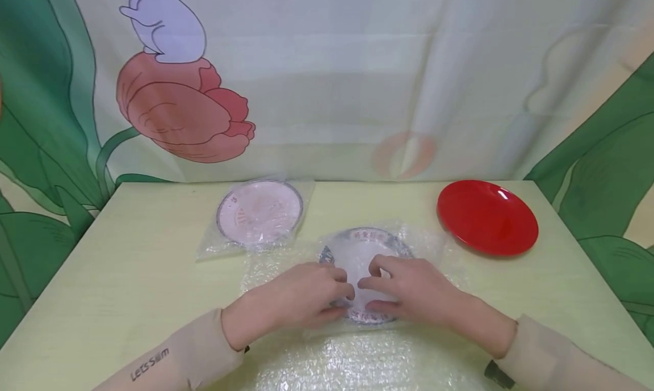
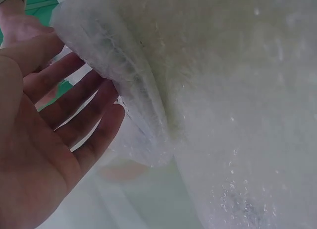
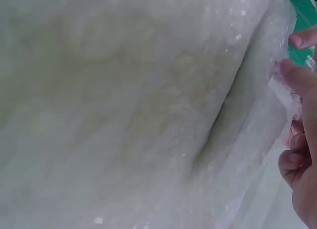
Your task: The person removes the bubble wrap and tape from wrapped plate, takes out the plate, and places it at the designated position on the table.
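Nearest is a big sheet of bubble wrap [image 1: 337, 365], see-through and bumpy, with shiny white spots. It spreads in front of the blue-rimmed plate [image 1: 352, 252] and out past its left side. Two beige sleeves come in, one on each side, and the left sleeve [image 1: 201, 354] has dark letters.

The blue-rimmed plate lies in the middle, between the hands. It is round, with a pale middle and small red marks on its rim, and thin clear film covers it. The left hand [image 1: 314, 294] hides part of its left side, and the right hand [image 1: 411, 286] hides part of its right side. The left fingers are softly bent and a little apart. The right fingers are bent too; I cannot tell if they pinch the film.

The left wrist view shows what the head view does not: the palm, and fingertips touching a soft, cloudy fold. The right wrist view shows a long, dark crease in the wrap.

Behind the blue-rimmed plate, to its left, a pale pink plate [image 1: 260, 212] sits in a crinkly clear bag [image 1: 219, 246]. Behind it, to its right, is a smooth, shiny red plate [image 1: 487, 218]. Farthest back hangs a pale curtain [image 1: 327, 67] with a red flower [image 1: 176, 113].
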Action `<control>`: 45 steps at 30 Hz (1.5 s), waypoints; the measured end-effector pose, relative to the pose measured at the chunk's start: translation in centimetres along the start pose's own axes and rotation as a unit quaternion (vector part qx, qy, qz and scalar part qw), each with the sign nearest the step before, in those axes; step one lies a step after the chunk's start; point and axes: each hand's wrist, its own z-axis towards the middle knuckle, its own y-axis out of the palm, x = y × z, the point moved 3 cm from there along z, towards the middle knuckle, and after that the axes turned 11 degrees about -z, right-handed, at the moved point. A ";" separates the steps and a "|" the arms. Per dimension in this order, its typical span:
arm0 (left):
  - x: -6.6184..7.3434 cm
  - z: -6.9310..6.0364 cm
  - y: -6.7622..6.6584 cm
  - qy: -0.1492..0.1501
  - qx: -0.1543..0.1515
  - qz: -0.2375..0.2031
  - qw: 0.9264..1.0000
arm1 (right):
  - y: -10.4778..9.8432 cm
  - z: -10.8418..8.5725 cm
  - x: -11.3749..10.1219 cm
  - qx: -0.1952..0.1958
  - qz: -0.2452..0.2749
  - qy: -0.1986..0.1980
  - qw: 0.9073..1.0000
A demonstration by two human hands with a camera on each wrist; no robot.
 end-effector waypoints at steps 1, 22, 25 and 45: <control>0.0 0.0 0.1 0.003 -0.001 0.001 1.000 | 0.0 0.0 -0.2 0.015 -0.005 -0.014 1.000; -0.2 -1.4 0.4 0.062 0.011 -0.001 0.998 | 0.6 0.7 -1.0 0.061 -0.004 -0.074 0.995; -0.2 -1.5 0.6 0.065 0.015 0.007 0.998 | 0.7 0.7 -0.8 0.059 0.030 -0.047 0.997; 0.1 -1.9 1.4 0.026 -0.006 0.067 0.997 | 2.2 0.7 0.4 -0.041 0.248 0.207 0.945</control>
